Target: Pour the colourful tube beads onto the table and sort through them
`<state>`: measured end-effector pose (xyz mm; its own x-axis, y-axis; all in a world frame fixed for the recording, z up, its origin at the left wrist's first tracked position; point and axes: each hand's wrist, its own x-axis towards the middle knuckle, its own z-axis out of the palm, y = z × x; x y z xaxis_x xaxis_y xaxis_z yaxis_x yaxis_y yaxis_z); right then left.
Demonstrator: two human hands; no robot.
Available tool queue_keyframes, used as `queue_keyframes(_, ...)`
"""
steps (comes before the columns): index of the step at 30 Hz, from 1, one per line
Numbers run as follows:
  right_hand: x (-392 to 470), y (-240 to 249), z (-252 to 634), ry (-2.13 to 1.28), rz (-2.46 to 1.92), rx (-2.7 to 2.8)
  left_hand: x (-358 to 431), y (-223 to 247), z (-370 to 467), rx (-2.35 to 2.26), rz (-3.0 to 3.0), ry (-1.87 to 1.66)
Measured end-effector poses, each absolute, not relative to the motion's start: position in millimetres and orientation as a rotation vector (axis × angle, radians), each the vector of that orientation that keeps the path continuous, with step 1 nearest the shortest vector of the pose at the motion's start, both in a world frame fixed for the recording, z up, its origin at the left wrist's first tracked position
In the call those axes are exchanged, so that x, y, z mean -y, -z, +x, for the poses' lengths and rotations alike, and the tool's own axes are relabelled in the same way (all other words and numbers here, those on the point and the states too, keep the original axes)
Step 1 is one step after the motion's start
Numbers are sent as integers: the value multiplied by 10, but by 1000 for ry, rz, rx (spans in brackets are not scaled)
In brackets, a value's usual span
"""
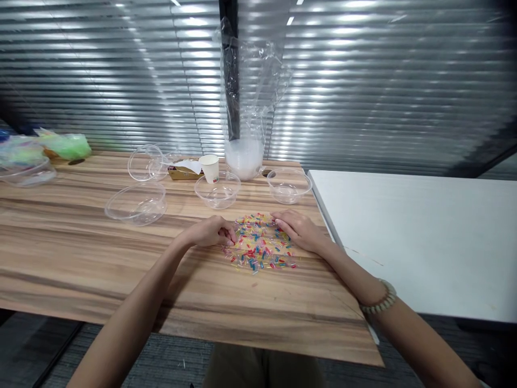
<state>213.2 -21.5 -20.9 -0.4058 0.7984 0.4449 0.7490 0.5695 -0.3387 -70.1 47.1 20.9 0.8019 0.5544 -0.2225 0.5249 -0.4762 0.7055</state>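
Many small coloured pieces (258, 245), red, blue, yellow and pink, lie spread on the wooden table (194, 307). At their left edge is my left hand (214, 231), its fingers curled and closed by the pieces; what they hold, if anything, is too small to make out. My right hand (297, 227) rests flat at the upper right of the spread, fingers stretched out and touching the outer pieces. Behind the pieces stand two clear plastic bowls, one at centre (218, 191) and one at right (288, 187).
Another clear bowl (139, 207) sits left of centre, with clear round containers (145, 161) behind it. A paper cup (210, 168), a small brown box (183, 171) and a tall clear bag (244, 156) stand at the back. Bagged items (64, 144) are far left; a white table (416, 231) adjoins right.
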Motion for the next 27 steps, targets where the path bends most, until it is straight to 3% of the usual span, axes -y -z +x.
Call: queue_keyframes(27,224,209,2127,-129,-1229,2257,-479,-213,-699,-709,2219,-93)
